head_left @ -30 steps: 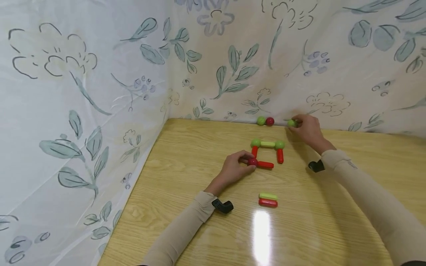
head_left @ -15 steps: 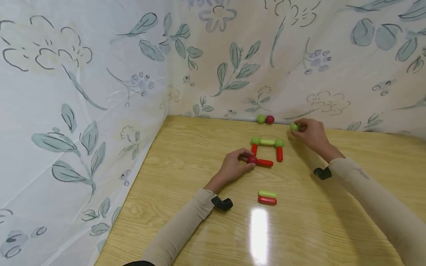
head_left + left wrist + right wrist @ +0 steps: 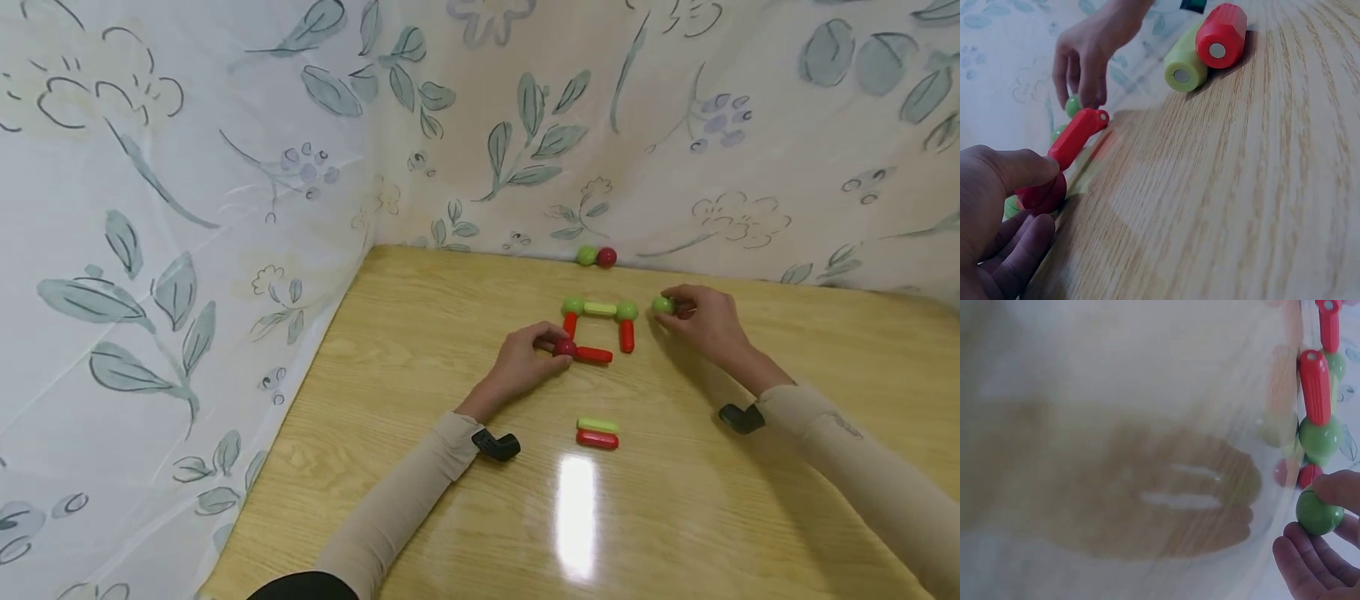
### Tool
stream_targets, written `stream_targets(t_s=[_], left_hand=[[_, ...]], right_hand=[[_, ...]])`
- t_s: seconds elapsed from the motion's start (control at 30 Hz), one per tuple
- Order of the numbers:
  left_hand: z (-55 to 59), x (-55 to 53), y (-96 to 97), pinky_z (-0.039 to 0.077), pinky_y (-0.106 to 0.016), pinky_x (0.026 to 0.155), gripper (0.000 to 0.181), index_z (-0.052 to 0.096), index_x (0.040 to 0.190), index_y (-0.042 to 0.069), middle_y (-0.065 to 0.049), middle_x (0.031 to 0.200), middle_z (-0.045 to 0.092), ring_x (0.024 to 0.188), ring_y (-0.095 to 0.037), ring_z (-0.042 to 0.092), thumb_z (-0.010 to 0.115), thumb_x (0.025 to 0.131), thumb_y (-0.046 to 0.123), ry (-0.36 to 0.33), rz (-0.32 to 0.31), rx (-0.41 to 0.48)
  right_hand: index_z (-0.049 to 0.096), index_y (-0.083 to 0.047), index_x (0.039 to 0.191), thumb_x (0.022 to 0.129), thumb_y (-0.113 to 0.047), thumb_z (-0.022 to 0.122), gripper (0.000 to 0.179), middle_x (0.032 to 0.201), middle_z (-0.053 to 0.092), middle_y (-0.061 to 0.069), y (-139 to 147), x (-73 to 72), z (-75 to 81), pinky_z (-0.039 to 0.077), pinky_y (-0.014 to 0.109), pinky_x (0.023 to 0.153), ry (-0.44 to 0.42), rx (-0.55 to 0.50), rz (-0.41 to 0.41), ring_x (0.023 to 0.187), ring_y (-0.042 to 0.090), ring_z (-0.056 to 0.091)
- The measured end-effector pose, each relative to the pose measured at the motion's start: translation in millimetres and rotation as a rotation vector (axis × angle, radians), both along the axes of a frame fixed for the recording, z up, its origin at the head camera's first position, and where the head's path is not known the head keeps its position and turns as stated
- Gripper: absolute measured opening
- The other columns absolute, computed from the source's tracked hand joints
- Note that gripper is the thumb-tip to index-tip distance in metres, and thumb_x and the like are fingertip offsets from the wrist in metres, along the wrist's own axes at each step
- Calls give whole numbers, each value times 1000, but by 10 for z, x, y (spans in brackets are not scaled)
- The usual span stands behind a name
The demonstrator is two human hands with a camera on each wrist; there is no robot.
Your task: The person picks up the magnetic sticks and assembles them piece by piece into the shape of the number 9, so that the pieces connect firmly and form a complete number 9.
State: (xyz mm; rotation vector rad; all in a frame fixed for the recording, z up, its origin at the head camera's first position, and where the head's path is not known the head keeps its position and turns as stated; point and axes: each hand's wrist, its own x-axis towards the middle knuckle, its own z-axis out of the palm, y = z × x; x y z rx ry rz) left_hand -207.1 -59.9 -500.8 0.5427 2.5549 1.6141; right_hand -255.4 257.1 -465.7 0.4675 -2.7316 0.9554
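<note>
My left hand (image 3: 521, 362) pinches a dark red ball (image 3: 565, 348) between thumb and fingers. That ball joins two red rods, one (image 3: 594, 355) pointing right and one (image 3: 570, 325) running back to a green ball (image 3: 573, 307). A yellow-green rod (image 3: 600, 309) links this to another green ball (image 3: 626, 311), from which a red rod (image 3: 627, 336) extends toward me. Between the two red rods' free ends is a gap. My right hand (image 3: 708, 325) holds a separate green ball (image 3: 663, 305) with its fingertips, right of the frame; the right wrist view shows this ball (image 3: 1319, 512) too.
Nearer me on the wooden table (image 3: 450, 517) lie a loose yellow-green rod (image 3: 597, 425) and a red rod (image 3: 597, 439), side by side. A green ball (image 3: 587, 255) and a red ball (image 3: 607, 257) touch at the back, by the floral cloth (image 3: 480, 125).
My right hand has drawn the green ball away from the back cloth, toward me. The left hand keeps its grip on the red ball. The head view has tilted slightly down.
</note>
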Motion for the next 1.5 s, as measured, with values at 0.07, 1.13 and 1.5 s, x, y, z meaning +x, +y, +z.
stream_targets(t_s=[0.07,1.13,1.5], left_hand=[[4,-3,4,53,-24,80,28,68,112,20,11,106,65,94,-6,64,80,87,19,-4,-10,3],[-13,-64,1,52,-24,80,29,68,113,19,11,105,66,93,-5,63,80,87,20,9,0,-22],[16,-66,2,52,-25,80,29,69,113,19,10,105,66,94,-7,63,80,86,19,-12,7,-8]], right_hand=[[69,5,113,85,-5,79,32,100,70,23,9,60,-3,57,28,67,11,-7,7,82,38,71],[69,5,107,78,1,84,33,98,71,20,-225,621,-98,50,9,67,-9,-126,106,80,33,71],[65,4,102,76,1,85,33,92,71,16,-370,697,-120,56,21,66,-3,-118,140,78,29,72]])
